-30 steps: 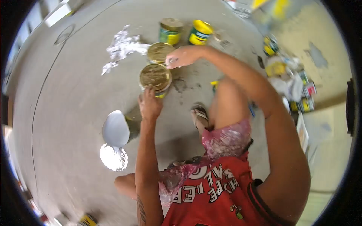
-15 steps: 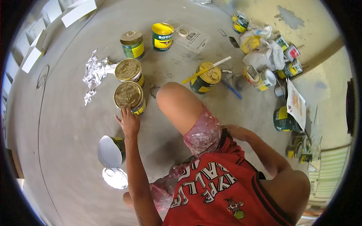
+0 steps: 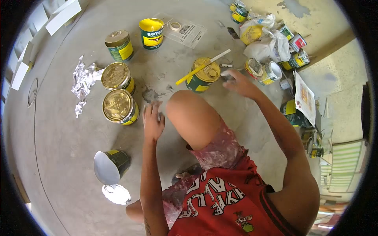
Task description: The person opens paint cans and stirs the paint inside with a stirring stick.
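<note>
My left hand (image 3: 154,122) is held over the floor with its fingers stretched out and nothing in them. Just left of it stands a closed paint can (image 3: 118,105) with a gold lid, and a second gold-lidded can (image 3: 116,76) touches it behind. My right hand (image 3: 239,84), a little blurred, reaches in beside a paint can (image 3: 203,75) with a dented yellow-stained lid; its fingers look spread. Across that lid lies a yellow-and-white stirring stick (image 3: 202,67). The blue-handled tool seen earlier near there is hidden by my right hand.
An open yellow paint can (image 3: 152,34) and a closed can (image 3: 119,46) stand farther back. Crumpled foil (image 3: 83,80) lies left. An open can (image 3: 111,167) leans near its round lid (image 3: 116,194). Plastic bags (image 3: 267,48) and several cans line the right wall.
My left hand has come off the gold-lidded can and moved right. My right hand has gone from beside my thigh forward to the can with the stick.
</note>
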A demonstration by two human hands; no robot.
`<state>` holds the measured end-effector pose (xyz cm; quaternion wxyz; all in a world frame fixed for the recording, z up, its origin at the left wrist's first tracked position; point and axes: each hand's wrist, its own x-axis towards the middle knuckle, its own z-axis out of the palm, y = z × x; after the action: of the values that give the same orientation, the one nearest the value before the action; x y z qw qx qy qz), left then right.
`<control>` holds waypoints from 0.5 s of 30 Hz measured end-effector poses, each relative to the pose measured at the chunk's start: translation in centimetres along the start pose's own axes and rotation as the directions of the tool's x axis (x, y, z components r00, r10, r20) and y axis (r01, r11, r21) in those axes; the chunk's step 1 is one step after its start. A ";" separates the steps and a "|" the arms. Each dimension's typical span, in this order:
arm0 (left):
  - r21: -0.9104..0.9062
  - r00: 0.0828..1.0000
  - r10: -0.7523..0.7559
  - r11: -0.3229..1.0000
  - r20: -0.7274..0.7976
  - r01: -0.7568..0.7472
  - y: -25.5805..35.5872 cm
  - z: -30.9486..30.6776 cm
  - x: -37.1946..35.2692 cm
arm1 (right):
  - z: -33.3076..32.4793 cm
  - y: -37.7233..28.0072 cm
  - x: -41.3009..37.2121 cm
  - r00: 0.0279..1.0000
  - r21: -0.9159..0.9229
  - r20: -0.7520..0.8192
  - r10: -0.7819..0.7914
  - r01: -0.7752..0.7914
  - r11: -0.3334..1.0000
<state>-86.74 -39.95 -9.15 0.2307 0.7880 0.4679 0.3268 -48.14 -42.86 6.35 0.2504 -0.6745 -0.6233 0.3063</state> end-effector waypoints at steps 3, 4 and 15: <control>-0.037 0.998 0.050 0.998 0.028 -0.049 0.1 2.2 6.9 | 2.9 11.4 8.1 0.994 -0.425 0.096 -0.043 0.080 0.902; -0.055 0.994 0.039 0.998 0.103 -0.033 0.4 2.9 8.7 | 3.2 12.2 9.2 0.994 -0.423 0.103 -0.045 0.085 0.902; 0.027 0.861 0.043 0.997 0.506 -0.066 1.2 8.3 21.5 | 3.3 15.0 13.7 0.801 -0.679 0.448 -0.396 0.594 0.432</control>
<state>-72.45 -21.88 -7.57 0.3187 0.8638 0.3758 0.1055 -39.77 -30.87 -8.12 -0.0682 -0.4590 -0.8856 -0.0187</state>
